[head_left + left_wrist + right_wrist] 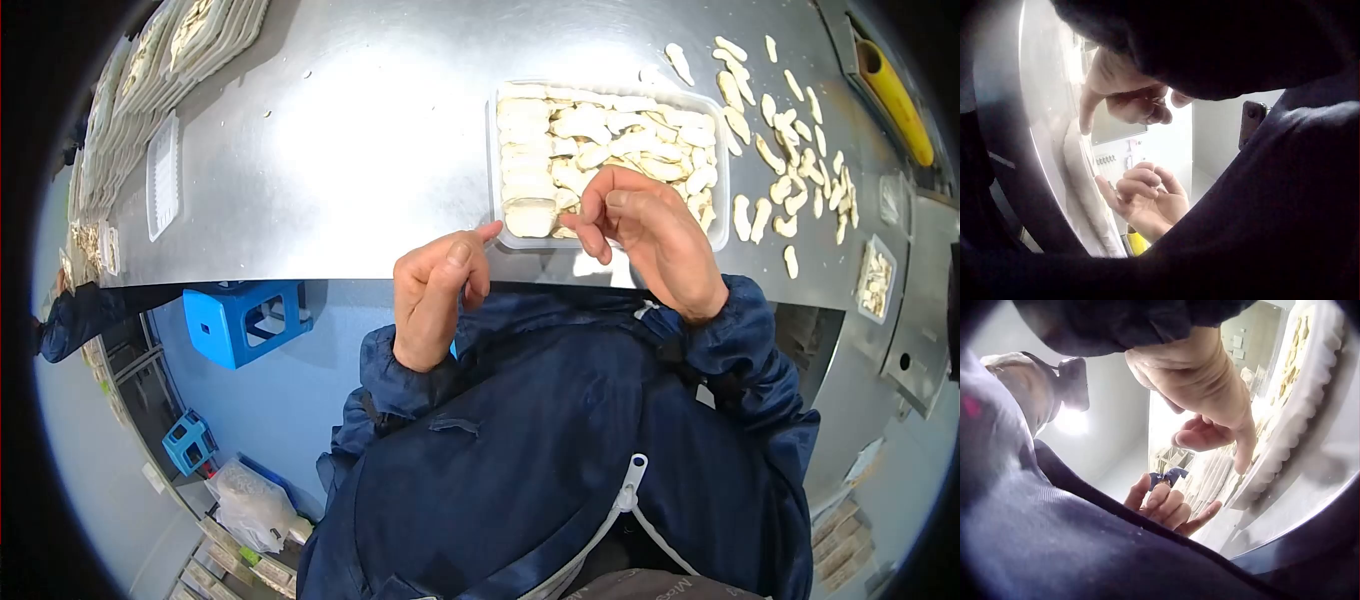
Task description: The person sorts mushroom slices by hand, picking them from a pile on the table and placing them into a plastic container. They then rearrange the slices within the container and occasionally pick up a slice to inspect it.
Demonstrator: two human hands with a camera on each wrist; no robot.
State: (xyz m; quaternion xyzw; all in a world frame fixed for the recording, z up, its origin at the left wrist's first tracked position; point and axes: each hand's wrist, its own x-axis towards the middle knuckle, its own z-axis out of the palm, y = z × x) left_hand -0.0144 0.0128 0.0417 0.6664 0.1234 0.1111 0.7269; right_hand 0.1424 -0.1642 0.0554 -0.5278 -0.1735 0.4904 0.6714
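A clear plastic tray (pixel 494 165) holds pale sliced pieces, a neat column along its left side and overlapping pieces across the rest. At the column's near end lies a wide piece (pixel 530 218). My left hand (pixel 435 295) is just outside the tray's near left corner, little finger stretched towards it, other fingers loosely bent. Over the tray's near edge, my right hand (pixel 655 235) has its little finger at the wide piece's right side and the others bent. Neither hand visibly grips anything. Both hands, left (pixel 1116 78) and right (pixel 1150 203), face each other in the left wrist view.
Loose pale pieces (pixel 783 188) lie scattered right of the tray on the metal table (pixel 370 170). Stacked trays (pixel 130 125) and a single tray (pixel 163 180) stand at the left. A small filled tray (pixel 876 280) and a yellow object (pixel 893 100) are at the right.
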